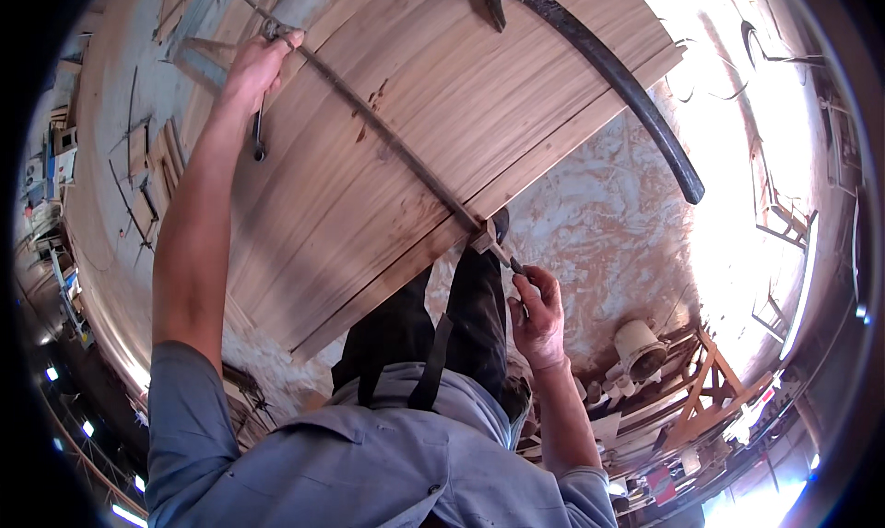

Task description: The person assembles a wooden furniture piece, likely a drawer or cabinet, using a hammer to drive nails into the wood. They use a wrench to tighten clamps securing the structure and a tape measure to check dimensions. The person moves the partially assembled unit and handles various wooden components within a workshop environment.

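Note:
A long metal bar clamp (387,141) lies slantwise across a wide panel of joined wooden boards (479,94). My left hand (253,71) is closed around the clamp's far end, beside the panel's far left edge. Below that hand hangs a short dark rod (259,136) with a rounded tip. At the near edge, a small wooden block (483,237) sits by the clamp's end. My right hand (537,316) pinches the dark end piece of the clamp just beyond the block. The palm side of my left grip is partly hidden.
A dark claw-ended tool (608,67), hammer or pry bar, rests on the panel's right, its handle past the edge. A pale bucket (640,348) stands at lower right near wood scraps and a wooden frame (705,390). Wood strips (166,159) lie left. My legs are under the near edge.

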Demonstrator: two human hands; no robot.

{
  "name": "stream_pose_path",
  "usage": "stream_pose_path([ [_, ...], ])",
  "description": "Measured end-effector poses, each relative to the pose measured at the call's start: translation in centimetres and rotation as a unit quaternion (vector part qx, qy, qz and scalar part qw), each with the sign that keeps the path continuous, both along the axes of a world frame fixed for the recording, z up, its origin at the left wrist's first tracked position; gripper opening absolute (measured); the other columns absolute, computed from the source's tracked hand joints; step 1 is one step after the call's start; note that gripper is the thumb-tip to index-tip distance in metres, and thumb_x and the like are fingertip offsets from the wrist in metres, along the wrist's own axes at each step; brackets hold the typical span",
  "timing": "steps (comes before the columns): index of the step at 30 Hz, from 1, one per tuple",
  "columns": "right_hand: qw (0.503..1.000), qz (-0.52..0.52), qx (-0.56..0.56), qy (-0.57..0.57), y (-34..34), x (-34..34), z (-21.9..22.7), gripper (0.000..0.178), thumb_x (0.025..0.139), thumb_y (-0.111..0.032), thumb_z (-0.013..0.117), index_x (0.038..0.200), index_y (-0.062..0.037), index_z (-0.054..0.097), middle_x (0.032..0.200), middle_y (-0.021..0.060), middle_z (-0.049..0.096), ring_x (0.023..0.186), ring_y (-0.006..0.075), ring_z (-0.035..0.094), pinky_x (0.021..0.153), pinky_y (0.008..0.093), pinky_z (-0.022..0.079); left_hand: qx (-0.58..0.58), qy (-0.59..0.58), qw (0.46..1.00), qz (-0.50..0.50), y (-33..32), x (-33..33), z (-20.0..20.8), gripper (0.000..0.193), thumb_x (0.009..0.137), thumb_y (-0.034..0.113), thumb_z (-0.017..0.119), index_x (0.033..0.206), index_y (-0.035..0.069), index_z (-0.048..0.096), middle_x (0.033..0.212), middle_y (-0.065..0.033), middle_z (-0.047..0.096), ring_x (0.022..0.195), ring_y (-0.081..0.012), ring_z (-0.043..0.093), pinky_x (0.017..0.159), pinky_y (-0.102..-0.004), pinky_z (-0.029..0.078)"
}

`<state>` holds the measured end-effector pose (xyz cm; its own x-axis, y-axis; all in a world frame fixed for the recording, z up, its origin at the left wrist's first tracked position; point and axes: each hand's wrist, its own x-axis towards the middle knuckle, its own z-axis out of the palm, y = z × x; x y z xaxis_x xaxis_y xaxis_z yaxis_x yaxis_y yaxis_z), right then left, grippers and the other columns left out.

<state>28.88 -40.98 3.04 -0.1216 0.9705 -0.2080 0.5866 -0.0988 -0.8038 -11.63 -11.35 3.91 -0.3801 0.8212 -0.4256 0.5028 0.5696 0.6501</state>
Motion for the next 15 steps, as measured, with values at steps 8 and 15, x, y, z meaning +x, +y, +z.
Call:
stream_pose_path([
  [8, 0.870, -0.325, -0.256, 0.269, 0.5, -0.1, -2.0, 0.028, 0.097, -0.022, 0.051, 0.092, 0.0031, 0.063, 0.075, 0.0101, 0.067, 0.062, 0.0139, 0.062, 0.057, 0.0244, 0.047, -0.022, 0.004, 1.000, -0.021, 0.0, 0.1, 0.3, 0.045, 0.078, 0.048, 0.071, 0.080, 0.009, 0.049, 0.059, 0.0056, 0.037, 0.046, -0.0058, 0.038, 0.041, -0.0243, 0.029],
  [15, 0.791, -0.377, -0.361, 0.320, 2.1, -0.3, -1.7, 0.032, 0.096, -0.029, 0.051, 0.096, 0.0026, 0.059, 0.076, 0.0132, 0.065, 0.054, 0.0172, 0.058, 0.052, 0.0300, 0.047, -0.021, 0.013, 0.999, -0.028, 0.2, -0.1, -0.1, 0.045, 0.080, 0.049, 0.069, 0.080, 0.008, 0.049, 0.059, 0.0051, 0.037, 0.046, -0.0071, 0.038, 0.042, -0.0248, 0.030],
])
